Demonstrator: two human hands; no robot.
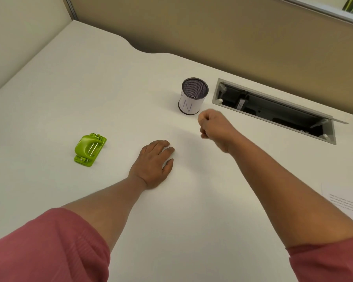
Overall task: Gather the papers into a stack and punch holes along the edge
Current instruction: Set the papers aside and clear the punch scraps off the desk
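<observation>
A green hole punch sits on the white desk at the left. A printed sheet of paper lies at the right edge, partly cut off by the frame and by my right arm. My left hand rests palm down on the desk, right of the punch, its fingers fairly flat. My right hand hovers above the desk in a fist, just in front of the mesh cup, with nothing visible in it.
A black mesh pen cup wrapped in white paper stands mid-desk. Right of it an open cable tray is sunk into the desk. Beige partition panels run along the back and left.
</observation>
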